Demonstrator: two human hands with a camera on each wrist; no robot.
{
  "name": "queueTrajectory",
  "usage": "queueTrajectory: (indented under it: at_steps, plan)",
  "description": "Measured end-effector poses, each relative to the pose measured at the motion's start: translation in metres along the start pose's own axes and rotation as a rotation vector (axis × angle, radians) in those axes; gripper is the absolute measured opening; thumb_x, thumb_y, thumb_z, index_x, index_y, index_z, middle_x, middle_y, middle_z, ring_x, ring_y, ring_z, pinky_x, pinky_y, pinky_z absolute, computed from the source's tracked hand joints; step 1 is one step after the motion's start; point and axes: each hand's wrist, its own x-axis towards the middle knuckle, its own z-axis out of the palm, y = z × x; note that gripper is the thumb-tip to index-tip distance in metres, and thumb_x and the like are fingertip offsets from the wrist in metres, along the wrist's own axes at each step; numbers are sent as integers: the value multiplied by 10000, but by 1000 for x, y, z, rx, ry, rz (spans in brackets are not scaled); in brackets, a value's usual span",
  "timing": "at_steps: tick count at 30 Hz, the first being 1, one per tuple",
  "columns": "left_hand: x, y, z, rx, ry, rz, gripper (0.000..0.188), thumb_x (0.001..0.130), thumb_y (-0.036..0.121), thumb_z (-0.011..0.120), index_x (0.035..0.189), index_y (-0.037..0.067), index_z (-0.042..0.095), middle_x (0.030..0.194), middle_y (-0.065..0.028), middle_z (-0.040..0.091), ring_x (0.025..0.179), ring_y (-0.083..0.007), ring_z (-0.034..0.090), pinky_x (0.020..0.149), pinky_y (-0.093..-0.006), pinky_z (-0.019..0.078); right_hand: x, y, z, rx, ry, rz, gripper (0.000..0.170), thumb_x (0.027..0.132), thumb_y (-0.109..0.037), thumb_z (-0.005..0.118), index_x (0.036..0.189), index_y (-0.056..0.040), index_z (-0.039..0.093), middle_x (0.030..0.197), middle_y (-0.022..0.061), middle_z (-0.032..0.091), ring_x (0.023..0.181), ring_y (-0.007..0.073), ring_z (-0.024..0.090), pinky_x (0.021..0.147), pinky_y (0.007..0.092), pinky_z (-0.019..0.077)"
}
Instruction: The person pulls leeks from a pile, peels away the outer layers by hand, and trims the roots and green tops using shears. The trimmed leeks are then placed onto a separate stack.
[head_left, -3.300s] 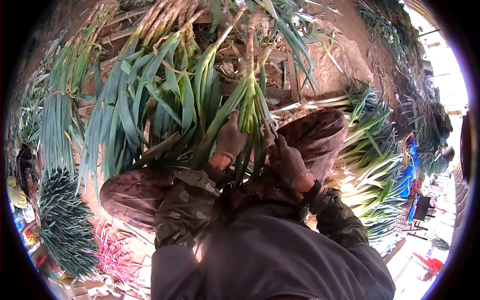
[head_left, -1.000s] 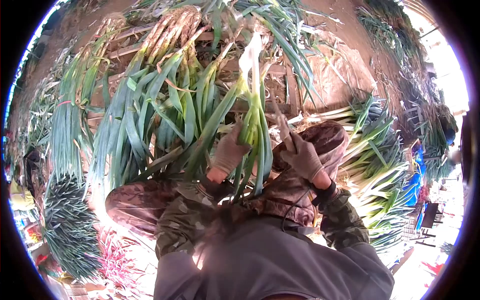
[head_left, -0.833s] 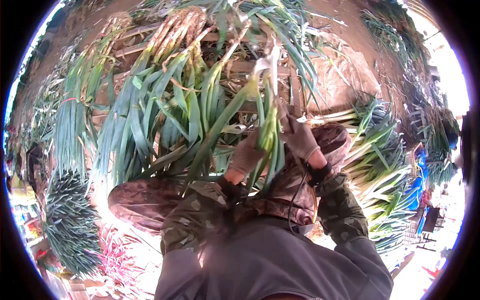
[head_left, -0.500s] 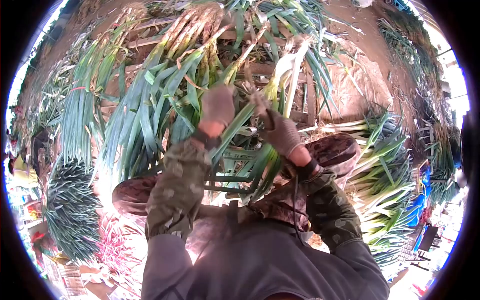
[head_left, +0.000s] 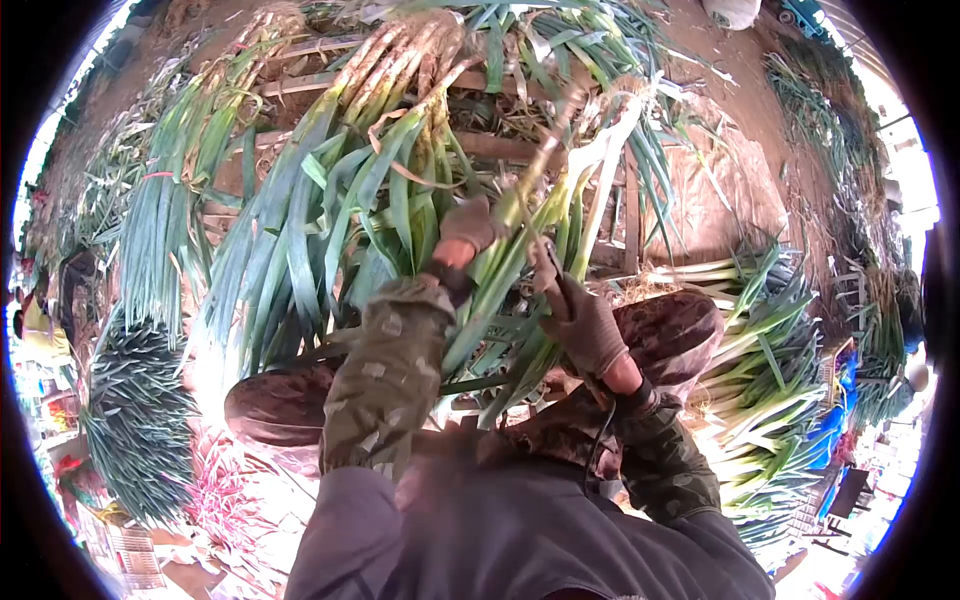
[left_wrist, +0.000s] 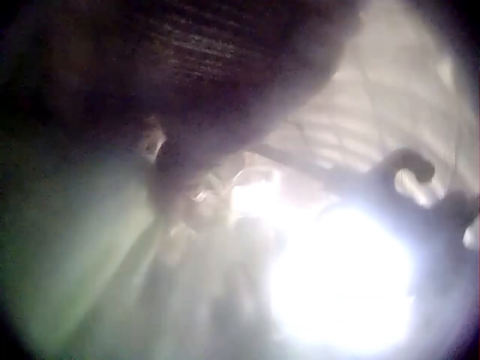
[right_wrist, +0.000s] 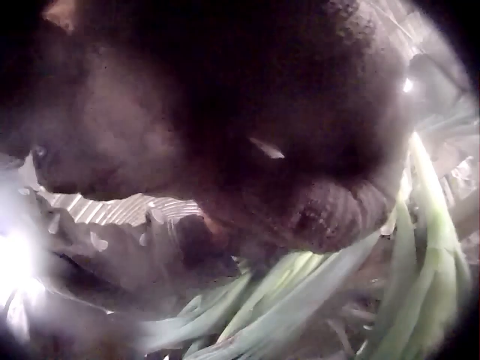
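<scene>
My gloved left hand (head_left: 468, 228) grips a leek (head_left: 532, 182) below its dirty brown stalk, which slants up to the right. Its broad green leaves hang down toward my lap. My gloved right hand (head_left: 588, 328) holds a narrow knife-like tool (head_left: 546, 272), blurred, its tip pointing up beside that leek. Behind it, leeks with bare white stalks (head_left: 610, 150) lean to the right. The left wrist view is mostly glare and a dark glove (left_wrist: 225, 67). In the right wrist view, green leaves (right_wrist: 292, 300) show below the curled glove (right_wrist: 330, 214).
Unpeeled leeks with brown stalks (head_left: 395, 60) lie on wooden slats at the left. A pile of white-stalked leeks (head_left: 765, 380) lies beside my right knee (head_left: 675, 330). Dark green bundles (head_left: 140, 420) stand lower left, near pink strips (head_left: 230, 485). A brown sheet (head_left: 725, 195) lies back right.
My left hand has let go of the white-stalked leek, which now leans to the right. It has moved left and up and taken hold of a brown-stalked leek. My right hand keeps the tool.
</scene>
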Motion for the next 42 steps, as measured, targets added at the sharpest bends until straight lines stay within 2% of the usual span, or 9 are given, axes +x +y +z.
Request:
queueTrajectory:
  at_steps: [1,3,7,8,13,15,21,37,42]
  plan:
    - [-15,-13,18,-269,-28,109,641,652,481,846,1040,2,672,1009,-241,702,963,-406,683,835,-460,536,-10,-3,-1,2,0,-49,525,783,-193,749,1214,19,536,854,246,643,778,375,648,677,427,520]
    - [-53,-11,58,-133,176,28,569,679,404,852,1055,17,673,1005,-224,705,956,-402,681,841,-454,526,-20,-2,-1,-26,15,-71,562,765,-210,762,1218,16,517,892,296,635,849,488,632,696,499,519]
    - [-88,6,51,-280,284,-71,499,710,349,846,1052,27,676,985,-212,706,935,-386,682,824,-451,526,-45,-8,-3,-118,6,-20,539,791,-199,721,1244,11,516,839,281,645,801,480,646,673,500,527]
    - [-80,-1,53,-270,438,-21,508,701,352,849,1055,30,678,959,-215,701,906,-379,684,809,-452,525,-47,-7,-6,-87,37,-19,541,794,-203,717,1250,9,515,830,278,647,788,472,651,667,498,530]
    - [-18,-17,26,-567,236,-44,484,708,354,843,1008,1,703,930,-231,704,869,-402,680,778,-450,512,-35,-22,2,-206,-41,1,508,820,-208,686,1251,-9,507,802,260,656,753,442,672,652,490,542]
    - [-12,-22,35,-509,334,-66,473,708,360,840,979,-4,708,911,-240,701,851,-404,679,761,-451,509,-32,-12,20,-257,29,-127,457,840,-212,671,1223,-30,500,763,246,644,721,470,648,638,511,528]
    - [-16,-24,42,-566,436,-58,333,760,296,773,877,-9,708,756,-262,640,730,-429,642,663,-449,495,-34,5,44,-280,32,-14,436,844,-254,700,1168,-55,487,785,255,645,766,495,634,660,547,515]
    - [-7,-32,44,-375,442,-85,307,810,220,686,946,-55,693,860,-313,647,867,-474,636,750,-485,509,50,3,41,-355,40,42,520,799,-260,720,1179,13,495,842,273,675,817,462,668,720,522,532]
    - [-19,-24,37,-618,402,-108,326,824,245,714,955,-54,703,850,-295,669,843,-451,662,738,-452,510,84,0,31,-328,91,14,529,783,-243,713,1184,24,494,848,272,678,809,460,669,717,522,529]
